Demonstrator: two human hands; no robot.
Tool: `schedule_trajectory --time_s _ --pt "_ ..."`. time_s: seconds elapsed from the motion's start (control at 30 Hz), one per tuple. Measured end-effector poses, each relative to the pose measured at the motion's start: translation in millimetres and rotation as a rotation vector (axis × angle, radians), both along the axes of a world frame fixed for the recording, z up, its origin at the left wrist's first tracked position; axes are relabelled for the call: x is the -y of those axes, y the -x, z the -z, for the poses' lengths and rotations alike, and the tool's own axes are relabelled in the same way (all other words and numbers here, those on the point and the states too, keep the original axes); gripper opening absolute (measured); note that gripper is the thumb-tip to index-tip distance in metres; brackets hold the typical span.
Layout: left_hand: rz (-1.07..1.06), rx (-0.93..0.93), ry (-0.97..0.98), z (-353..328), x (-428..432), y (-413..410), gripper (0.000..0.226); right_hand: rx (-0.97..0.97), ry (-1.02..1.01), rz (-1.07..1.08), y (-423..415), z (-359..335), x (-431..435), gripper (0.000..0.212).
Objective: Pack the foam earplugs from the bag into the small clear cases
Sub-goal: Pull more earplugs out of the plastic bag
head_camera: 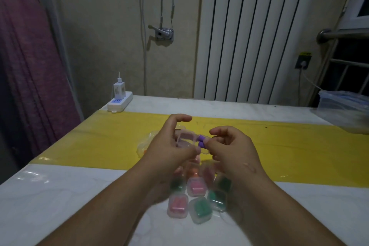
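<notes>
My left hand [169,146] holds a small clear case [184,138] above the table, its lid open. My right hand [229,146] pinches two purple foam earplugs [202,142] right at the case's right edge. A clear plastic bag [145,144] with a few earplugs lies on the yellow strip behind my left hand, partly hidden. Below my hands, several closed clear cases [196,185] filled with pink, green and orange earplugs sit grouped on the white table.
A white power strip [119,103] with a charger sits at the table's far left corner. A clear lidded plastic tub [343,106] stands at the far right. A yellow strip [99,140] crosses the white table [60,195]. A radiator stands behind.
</notes>
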State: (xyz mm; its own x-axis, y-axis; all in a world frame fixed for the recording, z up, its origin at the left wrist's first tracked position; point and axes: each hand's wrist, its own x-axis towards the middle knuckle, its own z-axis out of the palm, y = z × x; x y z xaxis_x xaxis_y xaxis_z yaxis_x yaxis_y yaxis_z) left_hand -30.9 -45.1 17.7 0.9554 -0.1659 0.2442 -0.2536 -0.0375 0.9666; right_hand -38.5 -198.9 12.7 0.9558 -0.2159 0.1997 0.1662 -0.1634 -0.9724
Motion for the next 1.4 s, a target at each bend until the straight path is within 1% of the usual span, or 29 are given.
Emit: schedule_trajectory --time_s 0.13,0.17,0.2,0.27,0.33,0.4,0.5,0.57,0.63,0.7,0.77,0.83,0.9,0.97,1.03,1.1,1.17,1.3,1.4 --pt "0.038 -0.125 0.283 -5 -4 -6 0.015 0.012 -0.063 0.005 3 -1 0 0.011" --pt "0.071 -0.128 0.311 -5 -4 -6 0.018 0.016 -0.061 0.011 3 -2 1 0.008" --pt "0.104 -0.122 0.308 -3 -5 -6 0.026 0.022 -0.060 0.015 3 -2 1 0.007" --pt "0.131 -0.091 0.248 -1 -5 -3 0.030 0.028 -0.085 0.007 6 -3 1 0.011" --pt "0.112 -0.043 0.158 1 -4 -3 0.022 0.023 -0.107 -0.013 8 -4 0 0.022" --pt "0.090 0.015 0.099 4 -2 -5 0.009 0.015 -0.112 -0.029 10 -6 -1 0.026" --pt "0.091 0.004 0.061 6 -4 -6 0.021 0.007 -0.111 -0.041 9 -6 -2 0.023" --pt "0.093 -0.019 0.058 5 -5 -5 0.028 0.001 -0.144 -0.051 10 -6 -3 0.020" --pt "0.087 -0.019 0.056 4 -5 -5 0.029 -0.011 -0.185 -0.057 10 -5 -3 0.015" --pt "0.069 -0.012 0.069 5 -4 -5 0.027 -0.027 -0.224 -0.058 11 -6 -3 0.004" --pt "0.052 0.001 0.074 5 -3 -6 0.025 -0.050 -0.280 -0.072 11 -7 -4 0.013" --pt "0.037 0.017 0.061 5 -3 -6 0.029 -0.064 -0.315 -0.082 12 -9 -4 0.017" --pt "0.022 0.027 0.045 5 -4 -6 0.029 -0.060 -0.295 -0.102 13 -10 -4 0.014" --pt "0.016 0.028 0.016 6 -5 -7 0.027 -0.050 -0.228 -0.090 12 -9 -3 0.005" --pt "0.019 0.028 0.044 6 -5 -8 0.022 -0.054 -0.198 -0.067 10 -7 -1 0.007" --pt "0.002 0.035 0.092 4 -5 -9 0.019 -0.052 -0.234 -0.057 8 -6 1 0.007" --pt "-0.061 0.055 0.105 3 -7 -11 0.017 -0.041 -0.241 -0.027 5 -5 4 0.007" --pt "-0.211 0.098 0.080 5 -12 -17 0.015 -0.004 -0.099 -0.002 2 -7 11 0.001" --pt "-0.268 0.128 0.082 8 -14 -19 0.015 0.001 -0.053 -0.014 3 -10 15 0.006"
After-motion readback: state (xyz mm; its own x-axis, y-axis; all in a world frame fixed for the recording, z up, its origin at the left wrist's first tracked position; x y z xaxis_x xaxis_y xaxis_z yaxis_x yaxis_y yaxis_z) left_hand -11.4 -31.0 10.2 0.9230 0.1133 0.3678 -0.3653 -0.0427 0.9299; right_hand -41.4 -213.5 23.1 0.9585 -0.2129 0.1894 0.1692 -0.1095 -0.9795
